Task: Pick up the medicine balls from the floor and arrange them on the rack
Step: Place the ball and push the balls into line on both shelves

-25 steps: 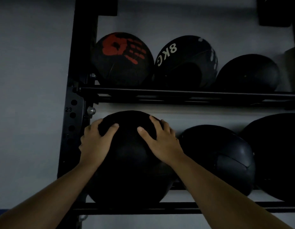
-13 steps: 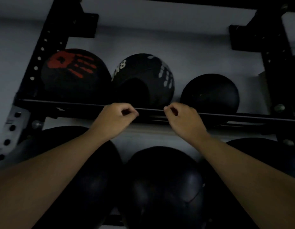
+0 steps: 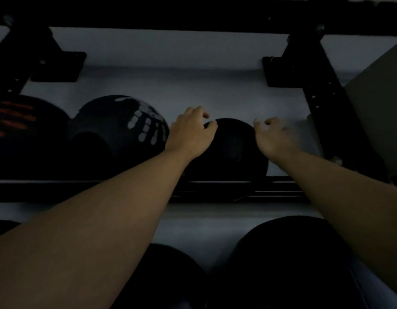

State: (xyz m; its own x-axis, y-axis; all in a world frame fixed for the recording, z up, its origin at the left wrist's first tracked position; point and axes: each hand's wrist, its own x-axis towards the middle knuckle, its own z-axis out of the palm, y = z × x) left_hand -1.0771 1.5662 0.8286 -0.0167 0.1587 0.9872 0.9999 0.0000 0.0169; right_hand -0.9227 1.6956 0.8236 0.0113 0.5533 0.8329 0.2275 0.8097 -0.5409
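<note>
On the upper shelf of the black rack (image 3: 81, 188) sits a small plain black medicine ball (image 3: 235, 150), the rightmost of three. My left hand (image 3: 191, 133) lies over its upper left side, fingers curled around the top. My right hand (image 3: 271, 136), blurred, is at the ball's right edge with fingers apart and bent. Left of this ball stand a black ball with a white handprint (image 3: 126, 130) and one with a red handprint (image 3: 12, 126).
Two larger black balls (image 3: 293, 264) (image 3: 170, 277) rest on the shelf below, partly under my forearms. A black rack upright (image 3: 322, 103) rises just right of the small ball, with a grey panel (image 3: 382, 108) beyond it. A pale wall is behind.
My hands left the big ball on the lower shelf, passed the upper rail as loose fists, and now reach the small plain ball at the upper right. The view has shifted up and right.
</note>
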